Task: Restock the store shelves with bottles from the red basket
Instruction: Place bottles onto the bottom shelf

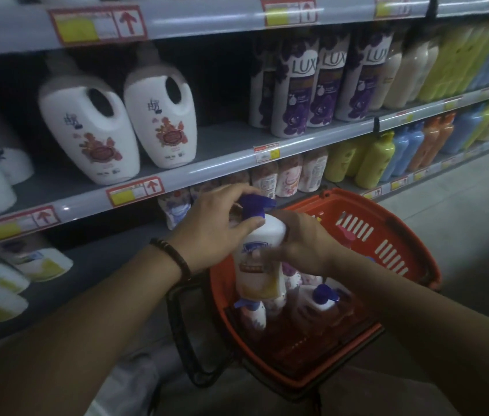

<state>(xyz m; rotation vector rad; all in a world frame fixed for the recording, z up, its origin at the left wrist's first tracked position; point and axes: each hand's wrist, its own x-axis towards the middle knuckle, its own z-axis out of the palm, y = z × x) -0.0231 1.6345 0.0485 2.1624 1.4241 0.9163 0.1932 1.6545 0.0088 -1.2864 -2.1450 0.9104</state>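
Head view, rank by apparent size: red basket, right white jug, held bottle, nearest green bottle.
Red basket
White jug
Held bottle, nearly jug-sized but nearer the camera, so unsure
Green bottle, farther off

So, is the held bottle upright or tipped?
Upright, leaning slightly: the bottle has blue pump on top, base down over the red basket; left hand and right hand grip it.

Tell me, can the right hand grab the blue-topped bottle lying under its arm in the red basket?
Probably not yet. The right hand grips the white pump bottle, with the left hand, above the red basket. That blue-topped bottle lies uncovered just below, so a freed hand likely could.
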